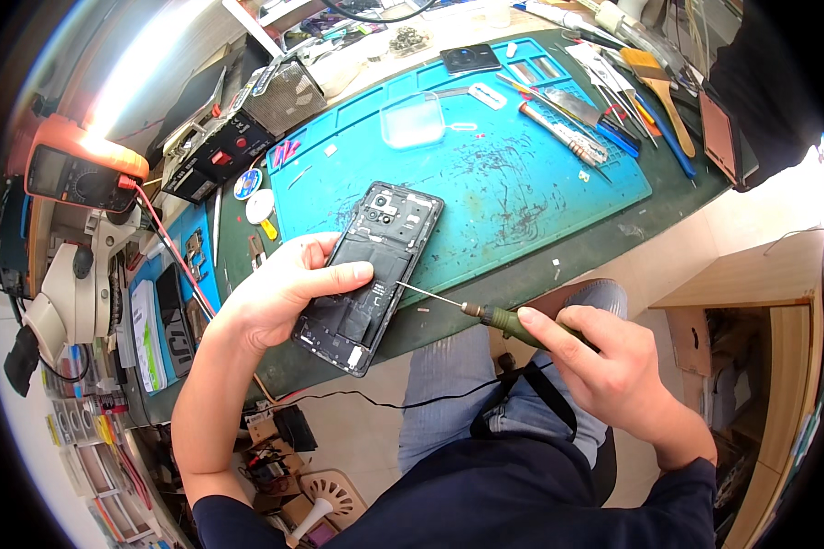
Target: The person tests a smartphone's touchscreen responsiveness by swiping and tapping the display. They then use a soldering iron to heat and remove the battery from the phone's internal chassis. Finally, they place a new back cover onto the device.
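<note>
A black smartphone point(389, 240) with its back cover off is held tilted above the near edge of the blue work mat. My left hand point(293, 282) grips it by the left side, thumb across the back and fingers behind. In my right hand point(604, 357) is a screwdriver with a green handle point(508, 322) and a thin metal shaft. The shaft point(433, 296) points left, and its tip meets or nearly meets the phone's right edge near the middle; I cannot tell if it touches.
The blue mat point(513, 210) carries a clear plastic tray point(412, 120), a dark phone part point(471, 59), and several tools beside a brush point(659, 78). An orange multimeter point(82, 169), a black box with a red switch point(215, 156) and a white microscope point(59, 302) stand left. A cable crosses my lap.
</note>
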Tool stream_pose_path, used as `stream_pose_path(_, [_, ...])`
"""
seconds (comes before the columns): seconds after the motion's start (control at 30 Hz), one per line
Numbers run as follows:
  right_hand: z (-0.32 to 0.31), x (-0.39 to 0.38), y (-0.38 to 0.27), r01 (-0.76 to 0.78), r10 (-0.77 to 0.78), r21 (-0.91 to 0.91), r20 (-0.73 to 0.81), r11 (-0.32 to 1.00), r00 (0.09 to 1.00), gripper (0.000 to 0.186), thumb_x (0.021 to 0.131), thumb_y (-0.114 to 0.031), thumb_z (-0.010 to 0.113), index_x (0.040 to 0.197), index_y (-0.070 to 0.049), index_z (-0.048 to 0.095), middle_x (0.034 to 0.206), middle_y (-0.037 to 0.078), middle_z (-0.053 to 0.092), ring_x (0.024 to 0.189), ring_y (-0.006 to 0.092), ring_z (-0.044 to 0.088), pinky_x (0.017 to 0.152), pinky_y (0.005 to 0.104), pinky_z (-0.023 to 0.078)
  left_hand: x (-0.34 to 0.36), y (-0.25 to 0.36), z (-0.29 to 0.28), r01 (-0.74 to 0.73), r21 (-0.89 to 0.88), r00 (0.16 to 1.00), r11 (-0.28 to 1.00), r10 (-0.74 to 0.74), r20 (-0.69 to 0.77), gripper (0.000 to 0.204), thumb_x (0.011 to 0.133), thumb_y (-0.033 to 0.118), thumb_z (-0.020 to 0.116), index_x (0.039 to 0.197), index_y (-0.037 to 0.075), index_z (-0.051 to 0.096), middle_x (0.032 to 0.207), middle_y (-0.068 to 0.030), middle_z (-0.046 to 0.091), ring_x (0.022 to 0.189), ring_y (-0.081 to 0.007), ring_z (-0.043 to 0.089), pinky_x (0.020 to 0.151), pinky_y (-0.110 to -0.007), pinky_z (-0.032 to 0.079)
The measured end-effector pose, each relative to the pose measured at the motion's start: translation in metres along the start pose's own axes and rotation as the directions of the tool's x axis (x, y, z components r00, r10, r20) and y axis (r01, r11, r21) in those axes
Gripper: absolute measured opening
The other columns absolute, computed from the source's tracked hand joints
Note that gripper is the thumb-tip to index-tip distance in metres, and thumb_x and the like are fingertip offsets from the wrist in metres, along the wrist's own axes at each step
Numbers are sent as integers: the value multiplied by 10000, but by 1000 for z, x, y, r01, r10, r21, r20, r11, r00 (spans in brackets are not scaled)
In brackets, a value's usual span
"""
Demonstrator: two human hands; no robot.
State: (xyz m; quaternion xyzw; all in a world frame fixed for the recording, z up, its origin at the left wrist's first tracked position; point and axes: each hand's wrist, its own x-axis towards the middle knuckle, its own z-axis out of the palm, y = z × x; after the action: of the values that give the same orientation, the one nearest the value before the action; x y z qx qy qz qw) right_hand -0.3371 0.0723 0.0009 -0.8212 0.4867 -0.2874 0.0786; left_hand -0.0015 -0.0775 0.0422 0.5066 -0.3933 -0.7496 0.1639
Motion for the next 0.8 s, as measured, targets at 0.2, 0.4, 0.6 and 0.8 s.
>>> stream_pose_path(0.2, [4,-4,0,-10,10,-26,-18,1000,1000,630,809,-27,743,1422,-173,750,978,29,644,750,190,630,622,335,535,-1,0,1,-5,8,1000,1000,5,-3,465,954,156,849,1322,-46,648,1131,-136,797,932,-195,801,849,-336,670])
stream_pose_path(0.4, [8,-7,-3,-28,27,-38,-39,999,999,638,802,-21,741,1422,-171,750,982,34,641,735,193,624,614,329,529,1,0,1,-16,6,1000,1000,16,-2,441,960,153,842,1306,-47,655,1117,-136,800,925,-192,801,840,-332,671])
stream_pose_path(0.6, [8,-8,-4,-52,47,-81,-55,995,997,655,796,-16,741,1431,-174,745,973,33,628,717,191,614,606,329,520,0,0,2,-23,11,1000,1000,23,-13,434,961,140,836,1307,-51,657,1121,-134,801,927,-183,799,843,-330,671])
stream_pose_path(0.8, [11,-9,-4,-20,18,-52,-46,998,999,657,801,-19,744,1439,-175,740,982,26,632,696,187,596,593,320,512,0,0,2,-19,21,1000,1000,20,-17,434,961,139,836,1308,-51,656,1126,-134,799,931,-184,799,846,-332,672])
